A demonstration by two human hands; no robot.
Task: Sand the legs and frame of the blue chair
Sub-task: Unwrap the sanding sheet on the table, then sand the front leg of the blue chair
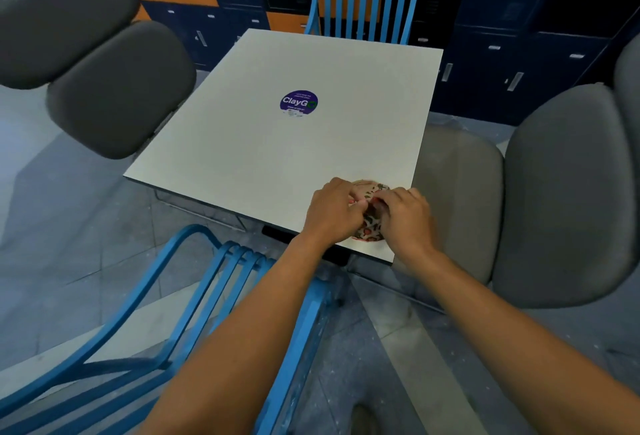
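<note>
Gripping: both hands close on a small patterned pouch [372, 223] at the near right corner of the white table [277, 143]; the left hand [334, 212] pinches its left side, the right hand [407, 216] covers its right side, fingers curled in at the middle.
Grip state: each hand clenched on the pouch; whether they are opening it or only holding it, I cannot tell, since the fingers hide the seam.
Sanding tool: none visible; it may be inside the pouch, which is a guess.
Nearest task thing: the blue chair [194, 313] stands just below and to the left of the hands, its slatted back under the left forearm, its frame running toward the table edge.
Long axis: the slats and side rails run from the lower left up toward the table's near edge.
Nearer hand: the left, whose forearm crosses above the chair back; the right is further off, over by the grey chair [568, 199].
Other blue chair [363, 4]: at the far side of the table, well apart from both hands.
Progress: sanding looks not yet begun.
</note>
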